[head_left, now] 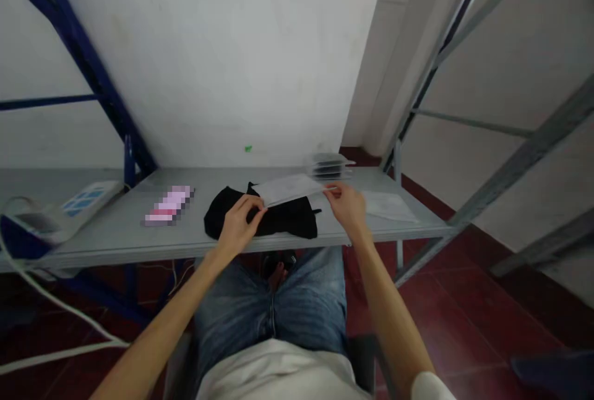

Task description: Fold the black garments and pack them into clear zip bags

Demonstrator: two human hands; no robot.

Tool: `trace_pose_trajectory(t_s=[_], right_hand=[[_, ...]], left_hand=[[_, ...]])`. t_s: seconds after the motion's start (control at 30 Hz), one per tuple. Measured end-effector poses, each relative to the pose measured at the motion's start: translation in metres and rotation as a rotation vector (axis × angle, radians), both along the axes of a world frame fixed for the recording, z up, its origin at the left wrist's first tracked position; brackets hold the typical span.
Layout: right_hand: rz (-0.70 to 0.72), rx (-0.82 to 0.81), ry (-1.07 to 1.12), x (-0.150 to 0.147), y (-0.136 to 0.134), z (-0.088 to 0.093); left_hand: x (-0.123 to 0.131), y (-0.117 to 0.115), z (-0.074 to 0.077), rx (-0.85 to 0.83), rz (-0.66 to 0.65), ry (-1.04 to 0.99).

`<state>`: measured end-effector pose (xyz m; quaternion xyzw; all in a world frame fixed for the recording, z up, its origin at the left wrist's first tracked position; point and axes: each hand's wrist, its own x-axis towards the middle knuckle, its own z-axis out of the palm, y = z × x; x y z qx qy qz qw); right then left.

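Note:
A flat, whitish, translucent plastic bag is stretched between my two hands, just above the shelf. My left hand pinches its near left corner between thumb and fingers. At the opposite end, my right hand grips the right edge with its fingertips. Beneath the bag lies a folded black cloth item, partly covered by the bag and my left hand. Another whitish plastic bag rests flat on the shelf, just right of my right hand.
The grey shelf runs along a white wall. At the back stands a blurred stack of pale and dark packets. A pixelated phone-like item and a white device with blue panels lie leftward. Metal frame posts flank the shelf.

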<state>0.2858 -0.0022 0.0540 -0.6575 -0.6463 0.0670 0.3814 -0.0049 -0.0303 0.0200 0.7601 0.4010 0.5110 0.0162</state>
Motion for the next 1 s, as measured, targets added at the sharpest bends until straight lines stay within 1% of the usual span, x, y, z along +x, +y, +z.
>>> trace_pose_trajectory(t_s=[0.07,0.17,0.27,0.33,0.37,0.43,0.5,0.53,0.57,0.63,0.7,0.77,0.83,0.93,1.0], right_hand=[[0.140,-0.041,0.094,-0.007,0.002,-0.006],[0.364,-0.085,0.269,-0.028,0.004,-0.017],[0.495,-0.133,0.425,-0.046,0.009,-0.026],[0.522,-0.146,0.481,-0.046,0.015,-0.029],[0.502,-0.133,0.485,-0.040,0.018,-0.029],[0.394,-0.083,0.464,-0.016,0.025,-0.026],[0.221,-0.044,0.453,0.019,0.030,-0.022],[0.129,-0.025,0.455,0.040,0.031,-0.021],[0.031,0.002,0.463,0.060,0.032,-0.020],[-0.092,0.028,0.517,0.097,0.031,-0.022],[-0.195,0.025,0.615,0.125,0.031,-0.029],[-0.257,0.015,0.687,0.142,0.031,-0.036],[-0.298,-0.018,0.685,0.150,0.032,-0.044],[-0.346,-0.119,0.570,0.155,0.033,-0.051],[-0.384,-0.155,0.468,0.157,0.029,-0.052]], left_hand=[[0.005,0.001,-0.005,-0.041,-0.017,-0.033],[0.012,0.001,-0.012,-0.062,-0.044,-0.054],[0.014,0.001,-0.015,-0.056,-0.060,-0.025],[0.011,0.002,-0.015,-0.059,-0.043,0.037],[0.008,0.003,-0.015,-0.067,-0.015,0.070],[-0.002,0.007,-0.017,-0.109,0.073,0.132],[-0.016,0.014,-0.022,-0.167,0.165,0.185],[-0.023,0.018,-0.026,-0.192,0.189,0.219],[-0.030,0.022,-0.031,-0.211,0.187,0.265],[-0.042,0.029,-0.040,-0.267,0.181,0.353],[-0.048,0.033,-0.047,-0.326,0.190,0.420],[-0.049,0.033,-0.051,-0.361,0.215,0.463],[-0.047,0.032,-0.051,-0.371,0.234,0.491],[-0.045,0.030,-0.050,-0.389,0.232,0.519],[-0.045,0.029,-0.049,-0.393,0.234,0.522]])
